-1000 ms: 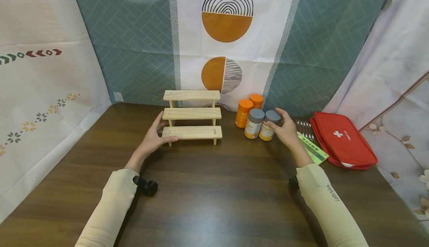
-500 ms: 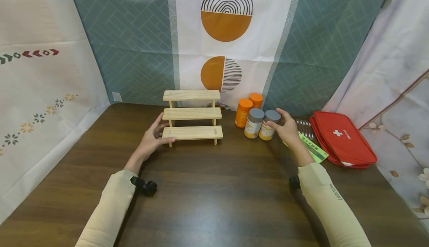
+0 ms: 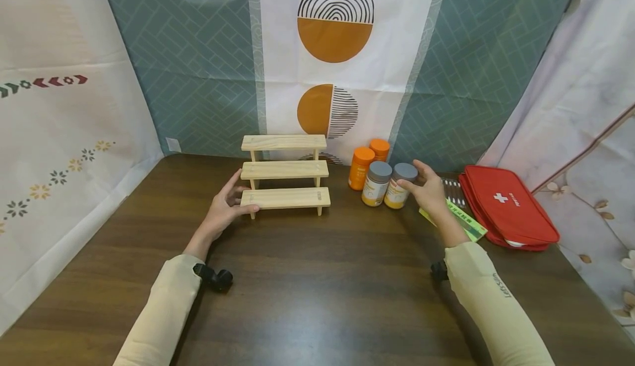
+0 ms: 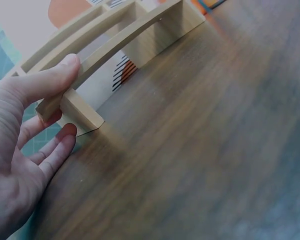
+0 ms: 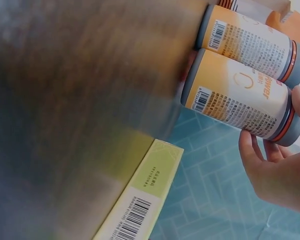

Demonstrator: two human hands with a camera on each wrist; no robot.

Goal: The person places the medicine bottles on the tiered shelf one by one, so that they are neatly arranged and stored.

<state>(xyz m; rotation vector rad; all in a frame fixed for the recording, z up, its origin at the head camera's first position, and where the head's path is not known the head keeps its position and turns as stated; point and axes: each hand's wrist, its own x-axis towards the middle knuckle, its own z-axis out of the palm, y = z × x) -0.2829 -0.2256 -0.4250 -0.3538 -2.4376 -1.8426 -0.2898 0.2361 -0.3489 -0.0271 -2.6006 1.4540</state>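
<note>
A three-tier wooden display stand (image 3: 285,198) stands toward the back of the table. My left hand (image 3: 223,210) grips the left end of its lowest board, thumb on top and fingers behind and below, as the left wrist view shows. To the right, my right hand (image 3: 430,192) holds a supplement bottle (image 5: 235,95) near its grey lid, thumb on one side and fingers on the other. This bottle has a white and yellow label. A matching bottle (image 3: 374,189) stands close on its left, and two orange bottles (image 3: 359,172) are behind.
A red first aid bag (image 3: 511,203) lies at the right. Between it and my right hand are a green-yellow box (image 3: 466,221) and a blister pack (image 3: 453,192). Patterned cloth (image 3: 208,79) hangs behind the dark wooden table (image 3: 317,278).
My right hand and the bottle in it have shifted slightly to the right, away from the matching bottle. My left thumb has drawn back a little along the lowest board.
</note>
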